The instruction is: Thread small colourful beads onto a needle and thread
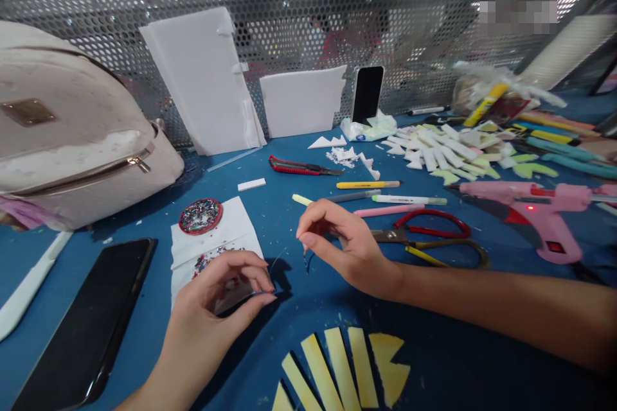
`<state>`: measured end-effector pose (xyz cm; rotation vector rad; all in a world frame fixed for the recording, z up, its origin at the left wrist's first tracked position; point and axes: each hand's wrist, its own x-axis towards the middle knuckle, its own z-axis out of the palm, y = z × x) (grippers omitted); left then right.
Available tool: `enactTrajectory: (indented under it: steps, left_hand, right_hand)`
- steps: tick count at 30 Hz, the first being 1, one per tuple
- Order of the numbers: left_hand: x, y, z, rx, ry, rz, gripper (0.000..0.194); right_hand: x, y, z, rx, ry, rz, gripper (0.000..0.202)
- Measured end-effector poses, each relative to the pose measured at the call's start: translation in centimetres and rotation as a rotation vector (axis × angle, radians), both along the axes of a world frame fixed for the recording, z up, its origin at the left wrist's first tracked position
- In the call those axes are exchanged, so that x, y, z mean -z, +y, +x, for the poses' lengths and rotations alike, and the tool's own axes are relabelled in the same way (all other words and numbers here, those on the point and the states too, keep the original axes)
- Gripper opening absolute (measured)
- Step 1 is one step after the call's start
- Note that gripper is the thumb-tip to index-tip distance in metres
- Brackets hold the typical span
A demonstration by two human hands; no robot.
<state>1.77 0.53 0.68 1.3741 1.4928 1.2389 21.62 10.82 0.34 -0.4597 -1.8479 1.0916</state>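
My left hand (224, 308) is closed in a pinch above the white paper's edge. A thin clear thread (278, 258) shows by its fingertips; the pinched end is hidden. My right hand (344, 244) is closed too, thumb against forefinger, with a short dark beaded strand (305, 259) hanging below the fingertips. On the white paper (243, 221) lie loose small beads (205, 263) and a red-rimmed round dish (200, 216) full of mixed beads. Yellow foam strips (341, 359) and a yellow notched tail-like piece (389, 366) are laid out below both hands.
Scissors (434, 231), several markers (369, 185) and a red cutter (301, 167) lie beyond my right hand. A pink glue gun (554, 212) with a lit red light sits right, below piled foam scraps (434, 148). At left are a phone (91, 321) and a white backpack (81, 135).
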Motion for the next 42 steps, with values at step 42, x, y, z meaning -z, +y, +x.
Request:
enactTrajectory:
  steps: [42]
  left_hand:
    - [0.25,0.47,-0.77,0.031,0.148,0.045,0.015]
  right_hand:
    - [0.37,0.10,0.04,0.013,0.020,0.005,0.008]
